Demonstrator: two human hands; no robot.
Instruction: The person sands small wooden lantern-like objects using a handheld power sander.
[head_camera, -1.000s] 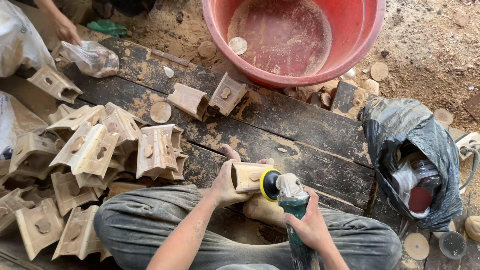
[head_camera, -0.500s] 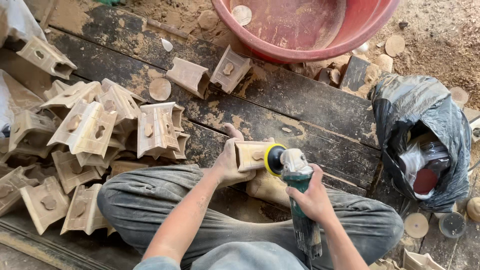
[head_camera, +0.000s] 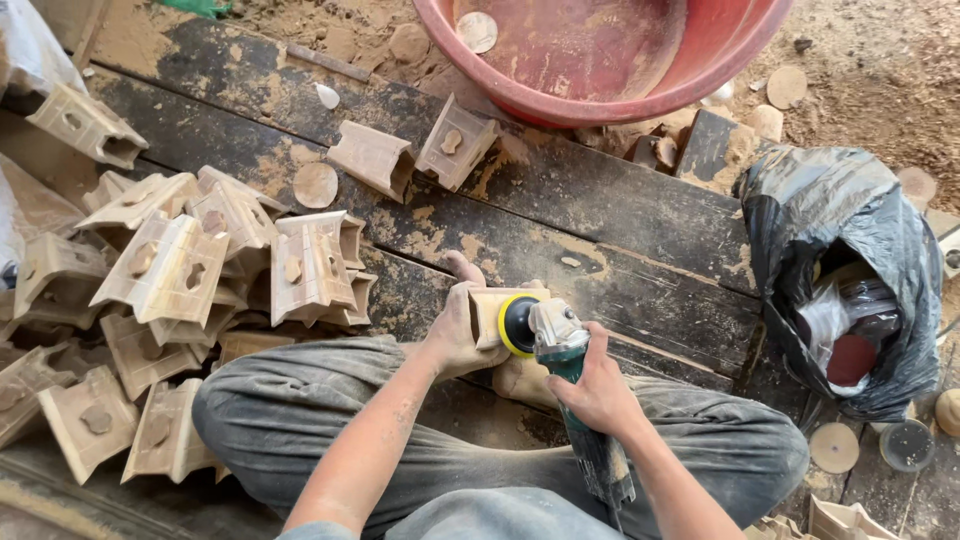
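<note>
Sander gripped in right hand | left hand clamps wooden block, below red tub | yellow-rimmed disc now further across block face, sanding ongoing | block pile left of block.

Left hand grips a wooden block (grinder pressed against it).

The angle grinder has a green body, grey metal head and yellow-rimmed black pad. The carved wooden block is pale tan, like the piled wooden blocks. The plastic basin is red, the planks dark with tan sawdust, the plastic bag black.
</note>
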